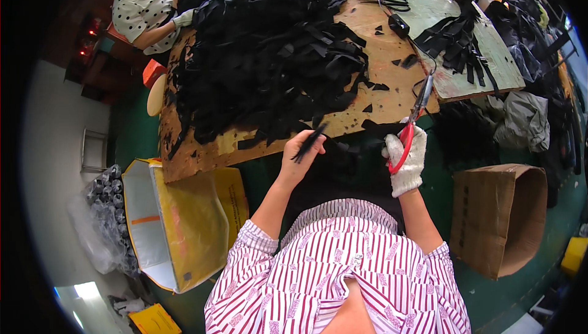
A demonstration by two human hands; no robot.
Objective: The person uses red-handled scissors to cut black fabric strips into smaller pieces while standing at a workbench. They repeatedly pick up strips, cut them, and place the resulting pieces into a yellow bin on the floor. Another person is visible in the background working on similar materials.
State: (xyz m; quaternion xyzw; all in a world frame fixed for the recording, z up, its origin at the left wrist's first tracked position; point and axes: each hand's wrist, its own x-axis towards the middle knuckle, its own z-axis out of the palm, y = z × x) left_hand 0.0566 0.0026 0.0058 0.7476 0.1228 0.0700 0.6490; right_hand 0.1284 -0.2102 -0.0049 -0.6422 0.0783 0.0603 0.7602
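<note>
Left hand (302,150), bare, raised, fingers clamped on one narrow black fabric strip (310,143). Right hand (407,161), white-gloved, fingers closed around one pair of red-handled scissors (409,129).

- table (380,104) ahead of person, big heap of cut strips (269,46) on its left and middle part
- smaller bunch of strips (456,43) on mat (490,58) at table's far right
- spare scissors (392,2) on mat at far edge, behind small box (399,25)
- left hand (301,150) at table's near edge, one strip (309,143) in its grip
- right hand (407,159) right of it, scissors (411,129) in grip, blades over table edge
- open bag (177,224) on floor left of person, below table
- cardboard box (499,214) on floor to the right
- bundle of rolls (107,208) left of bag
- another person's arm (162,28) at table's far left corner, beside heap
</note>
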